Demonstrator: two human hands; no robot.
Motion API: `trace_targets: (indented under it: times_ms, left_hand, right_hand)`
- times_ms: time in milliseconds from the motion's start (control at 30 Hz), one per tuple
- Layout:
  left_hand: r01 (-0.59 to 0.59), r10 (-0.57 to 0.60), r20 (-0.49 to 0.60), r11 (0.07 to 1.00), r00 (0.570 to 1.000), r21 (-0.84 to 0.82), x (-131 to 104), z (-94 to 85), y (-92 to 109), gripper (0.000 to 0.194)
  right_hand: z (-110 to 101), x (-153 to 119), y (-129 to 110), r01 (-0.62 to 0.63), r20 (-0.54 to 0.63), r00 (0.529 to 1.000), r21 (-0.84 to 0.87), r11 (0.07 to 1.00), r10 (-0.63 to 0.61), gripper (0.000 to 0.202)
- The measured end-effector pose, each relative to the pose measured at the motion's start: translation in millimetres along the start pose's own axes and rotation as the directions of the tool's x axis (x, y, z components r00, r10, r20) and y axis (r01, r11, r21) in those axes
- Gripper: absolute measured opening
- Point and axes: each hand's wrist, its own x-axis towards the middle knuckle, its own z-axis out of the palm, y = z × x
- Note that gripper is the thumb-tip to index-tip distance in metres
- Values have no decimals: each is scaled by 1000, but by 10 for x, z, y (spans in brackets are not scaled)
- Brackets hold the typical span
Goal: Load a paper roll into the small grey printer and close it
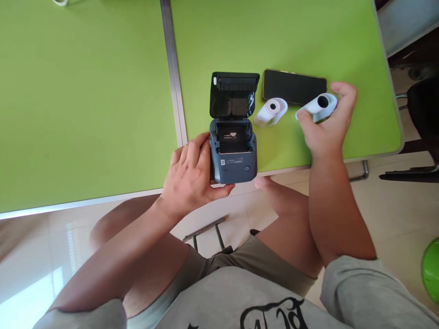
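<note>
A dark blue-grey label printer (233, 167) sits at the table's front edge, its black lid (234, 95) swung up and its paper bay exposed. My left hand (188, 176) grips the printer from the left, fingers along its side and thumb by its front. At the right, my right hand (327, 130) is closed around a white paper roll (310, 108) with a wide dark core, thumb on one side and fingers on the other. Between the printer and that hand stands a second white paper roll (271, 109) with a narrow core and a loose paper end.
A black phone (294, 87) lies just behind the two rolls. The green table (85, 100) has a metal seam (172, 68) left of the printer. A chair (423, 107) is off the right edge, and a green round object (431, 269) is low on the right.
</note>
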Motion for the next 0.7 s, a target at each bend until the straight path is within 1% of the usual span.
trace_targets:
  times_ms: [100,167,200,233,267,300,333,367,400,433,467,500,533,567,600,633,667,700]
  left_hand:
    - [-1,2,-7,1000,1000,10,7,4,2,102]
    - [-3,3,-12,1000,1000,10,6,9,-2,103]
    - [-5,5,-17,1000,1000,10,4,11,-5,103]
    - [-6,6,-22,1000,1000,10,2,12,-9,103]
    - [-7,7,-26,1000,1000,11,-1,13,-13,103]
    - [-7,7,-30,1000,1000,13,-3,14,-16,103]
    - [-7,8,-32,1000,999,16,-4,14,-18,103]
    - [-7,8,-34,1000,999,21,-5,14,-19,103]
    - [-8,8,-35,1000,999,25,-4,13,-19,103]
    - [-8,9,-36,1000,999,30,-3,12,-18,104]
    - [-11,12,-37,999,999,33,-1,12,-15,104]
    - [-12,14,-37,999,999,35,2,11,-12,104]
    - [-13,15,-36,999,999,36,4,12,-8,104]
    - [-14,15,-34,999,999,38,6,13,-5,103]
    - [-15,16,-34,999,999,40,8,15,-3,103]
    - [-16,18,-35,999,999,43,8,18,-1,103]
    - [-19,21,-36,999,999,46,7,22,-1,103]
    - [-24,26,-36,999,999,48,4,25,-1,103]
  right_hand:
    - [46,-24,-26,-12,31,999,22,1000,11,46]
    - [40,-43,10,-38,18,999,30,999,38,47]
    - [42,-48,50,-74,-37,996,34,997,75,48]
    - [55,-50,105,-122,-122,984,43,992,127,49]
    - [81,-47,171,-172,-214,960,59,983,180,50]
    - [119,-40,244,-214,-304,925,81,974,228,51]
    - [164,-29,318,-238,-383,887,106,966,260,53]
    - [210,-14,385,-236,-444,855,129,963,269,56]
    - [250,6,434,-204,-492,834,147,968,250,58]
    - [278,28,456,-143,-536,818,164,976,210,60]
    - [287,53,441,-54,-587,795,183,982,153,62]
    - [276,77,382,67,-637,767,202,977,80,61]
    - [246,97,280,203,-673,740,222,954,-1,58]
    - [202,112,137,343,-702,708,242,908,-80,54]
    - [150,120,-36,472,-724,672,259,843,-154,45]
    - [99,118,-226,540,-703,683,302,785,-200,37]
    - [55,106,-418,517,-628,749,354,779,-211,33]
    - [26,87,-595,569,-627,726,317,759,-283,32]
